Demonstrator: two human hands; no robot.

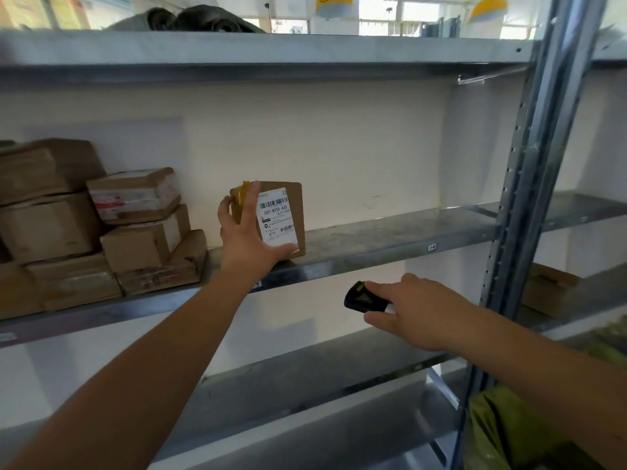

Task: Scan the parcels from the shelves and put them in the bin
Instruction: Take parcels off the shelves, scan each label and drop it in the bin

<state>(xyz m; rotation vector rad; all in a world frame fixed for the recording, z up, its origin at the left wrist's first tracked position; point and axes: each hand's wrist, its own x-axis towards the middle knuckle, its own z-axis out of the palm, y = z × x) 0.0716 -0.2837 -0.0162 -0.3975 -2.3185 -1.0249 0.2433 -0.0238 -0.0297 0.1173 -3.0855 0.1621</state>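
The person stands before a metal rack with both bare arms stretched forward. The left hand (249, 232) grasps a small brown cardboard parcel (283, 218), thumb along its left edge and fingers under its lower right corner, holding it upright at the front of the middle shelf (390, 232). I cannot tell whether the parcel's lower edge touches the shelf or sits just above it. Its white shipping label (276, 217) faces outward, printed with barcodes and the code "507-N705 A35". A patch of yellow tape (242, 196) covers the parcel's upper left corner, next to the thumb.

Lower and to the right, the right hand (417, 310) has its grip closed around a small black scanner (359, 296), whose front end sticks out past the fingers toward the left. The scanner sits below the shelf edge, apart from the parcel.

On the left part of the same shelf lies a pile of cardboard boxes (101, 225), stacked unevenly, several tilted, some wrapped in clear tape or carrying labels. The pile sits near the held parcel without touching it.

The upper shelf (271, 49) carries dark rolled material (203, 18) at its back. A grey upright post (529, 184) with a row of holes stands at the right. Beyond it, another brown box (549, 290) rests on a lower shelf, and something yellow-green (509, 432) shows at the bottom right corner.
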